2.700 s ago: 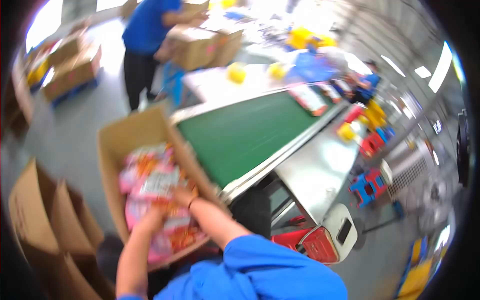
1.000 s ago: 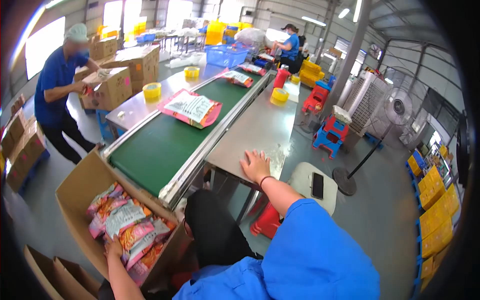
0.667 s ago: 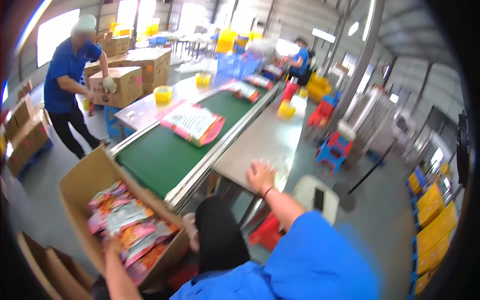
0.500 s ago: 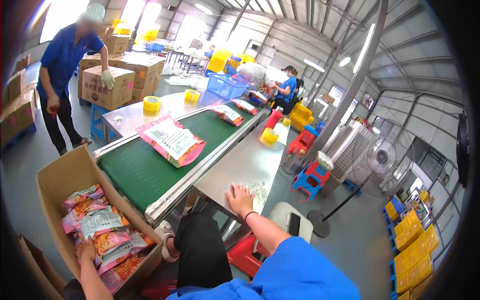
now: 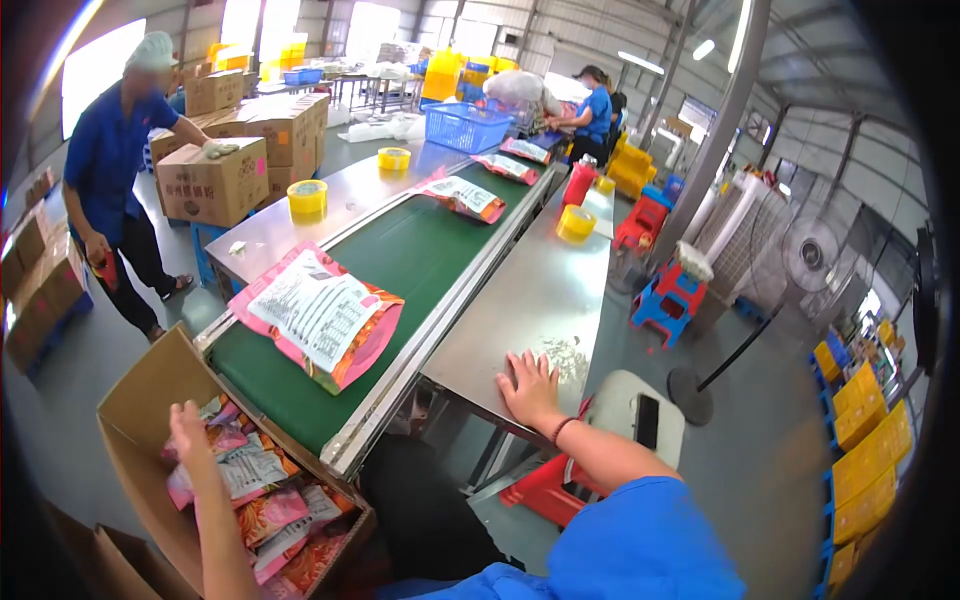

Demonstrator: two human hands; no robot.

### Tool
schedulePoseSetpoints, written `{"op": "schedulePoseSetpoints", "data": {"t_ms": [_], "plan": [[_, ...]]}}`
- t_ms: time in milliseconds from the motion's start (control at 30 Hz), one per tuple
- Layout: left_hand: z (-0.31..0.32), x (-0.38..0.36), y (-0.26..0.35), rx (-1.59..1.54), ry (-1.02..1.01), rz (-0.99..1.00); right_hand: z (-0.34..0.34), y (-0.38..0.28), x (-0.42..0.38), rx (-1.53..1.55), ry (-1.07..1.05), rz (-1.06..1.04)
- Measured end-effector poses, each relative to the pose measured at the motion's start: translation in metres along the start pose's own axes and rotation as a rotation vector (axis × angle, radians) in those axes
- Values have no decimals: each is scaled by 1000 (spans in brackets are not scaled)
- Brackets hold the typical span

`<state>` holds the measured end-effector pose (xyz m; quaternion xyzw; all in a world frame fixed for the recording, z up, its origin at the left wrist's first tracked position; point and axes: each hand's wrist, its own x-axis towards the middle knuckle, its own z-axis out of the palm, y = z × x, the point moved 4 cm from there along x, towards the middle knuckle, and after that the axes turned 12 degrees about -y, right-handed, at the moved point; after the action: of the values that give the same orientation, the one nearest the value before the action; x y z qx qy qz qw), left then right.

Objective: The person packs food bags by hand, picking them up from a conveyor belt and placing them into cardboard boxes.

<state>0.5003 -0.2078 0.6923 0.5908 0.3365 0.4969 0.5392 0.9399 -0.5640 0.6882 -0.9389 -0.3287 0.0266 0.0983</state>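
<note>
My left hand (image 5: 190, 437) is raised over the open cardboard box (image 5: 135, 400), fingers extended and holding nothing. Pink and orange printed packets (image 5: 255, 470) fill much of that box. Flat on the metal table (image 5: 480, 345) rests my right hand (image 5: 530, 393), its fingers spread, beside some small pale scraps (image 5: 567, 358). Between the two tables runs a green conveyor belt (image 5: 375, 265), and a large pink packet (image 5: 320, 315) lies on its near part, above the box. Further up the belt are several more packets (image 5: 462, 197).
Yellow tape rolls (image 5: 307, 198) and a blue basket (image 5: 468, 127) sit on the far table. A co-worker (image 5: 115, 160) at left touches a stacked carton (image 5: 212, 182). A red bottle (image 5: 579, 182), red-and-blue stools (image 5: 668, 300) and a fan (image 5: 808, 253) are on the right.
My left hand has lifted off the packets in the box. The large packet has come nearer along the belt, with the others behind it. The view has shifted; my right hand still rests on the table.
</note>
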Motion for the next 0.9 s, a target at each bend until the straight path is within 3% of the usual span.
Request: {"op": "schedulePoseSetpoints", "data": {"t_ms": [67,167,267,333,467,667,800,900], "plan": [[55,8,17,-171,-88,-133,2,1,2,-27,45,-19],[112,27,19,-55,-170,-183,2,4,2,-24,50,-17],[133,38,20,-37,-124,-242,-2,3,4,-21,53,-33],[137,40,15,-287,-322,-208,-2,5,5,-10,36,-36],[115,27,7,-547,-310,-274,0,4,4,-21,27,-58],[71,15,7,-558,-115,-402,-4,-3,6,-32,-6,-66],[40,16,-9,-723,-141,-490,-4,0,18,-56,-48,-46],[32,7,-13,-744,-173,-618,-22,-20,68,188,-41,-76]]}}
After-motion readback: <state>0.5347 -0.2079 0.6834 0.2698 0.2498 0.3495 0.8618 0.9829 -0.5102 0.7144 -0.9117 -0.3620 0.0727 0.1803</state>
